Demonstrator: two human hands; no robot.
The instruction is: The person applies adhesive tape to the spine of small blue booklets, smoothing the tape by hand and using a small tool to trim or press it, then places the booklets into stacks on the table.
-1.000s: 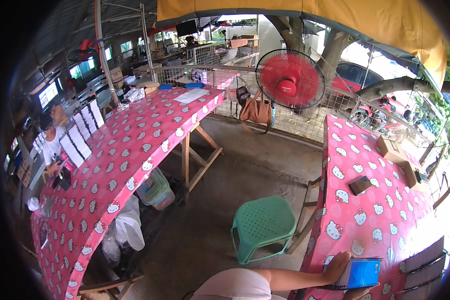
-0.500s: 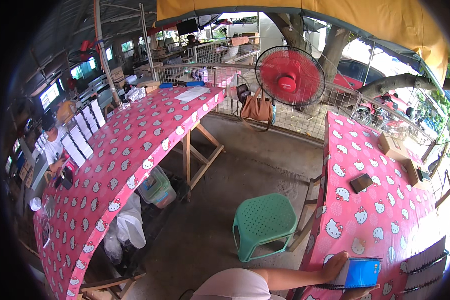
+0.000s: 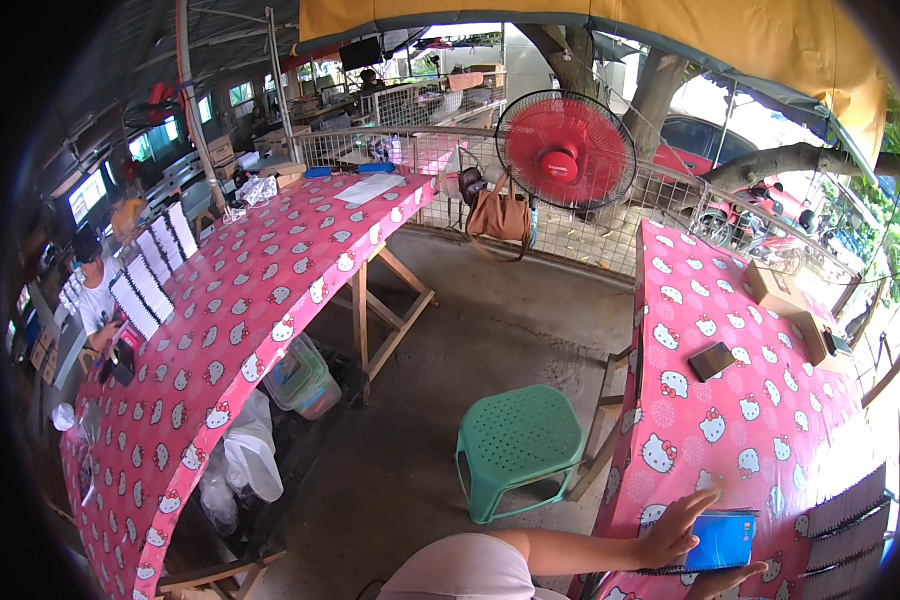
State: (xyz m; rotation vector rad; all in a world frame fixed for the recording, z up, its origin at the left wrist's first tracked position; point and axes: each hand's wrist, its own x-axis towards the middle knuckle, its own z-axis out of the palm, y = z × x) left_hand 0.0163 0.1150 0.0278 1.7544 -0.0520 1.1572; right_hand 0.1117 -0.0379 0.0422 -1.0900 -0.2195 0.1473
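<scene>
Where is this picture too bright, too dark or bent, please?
In the head view, glare washes out part of the right table near its right edge; in the head view, the roof looks dim; also in the head view, the left table appears curved, and the picture's corners go black.

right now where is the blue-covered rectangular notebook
In the head view, the blue-covered rectangular notebook is at lower right, over the pink patterned table, with the left hand at its left edge and the right hand along its lower edge.
</scene>
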